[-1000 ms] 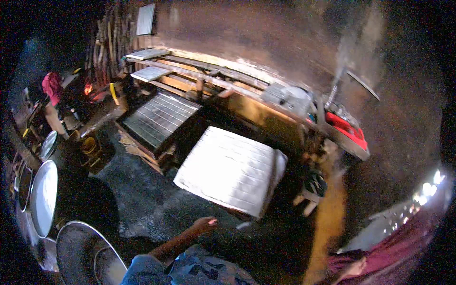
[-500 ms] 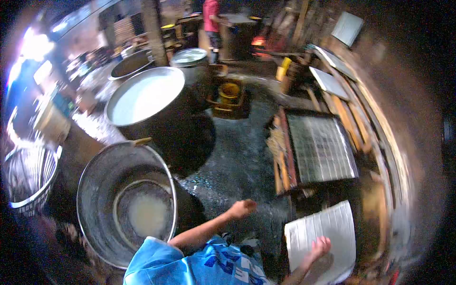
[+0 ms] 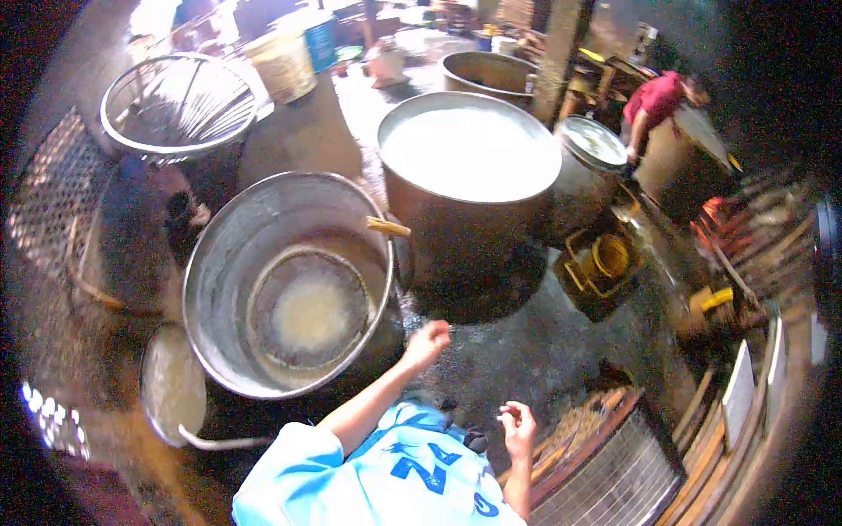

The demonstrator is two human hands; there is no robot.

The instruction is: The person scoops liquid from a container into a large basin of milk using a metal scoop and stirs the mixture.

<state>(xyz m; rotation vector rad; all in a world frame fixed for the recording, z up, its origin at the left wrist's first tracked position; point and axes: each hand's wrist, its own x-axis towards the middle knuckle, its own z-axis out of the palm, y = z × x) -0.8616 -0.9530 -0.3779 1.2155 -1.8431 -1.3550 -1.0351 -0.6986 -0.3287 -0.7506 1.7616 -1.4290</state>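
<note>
Since the big pot (image 3: 230, 235) stands by itself, both grips look empty: left hand (image 3: 427, 344) loosely curled, right hand (image 3: 519, 430) partly spread.

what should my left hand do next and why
Probably reach for the near pot: it stands close beside the left hand, which looks empty, and it is uncovered, with what looks like a little pale liquid at the bottom.
</note>
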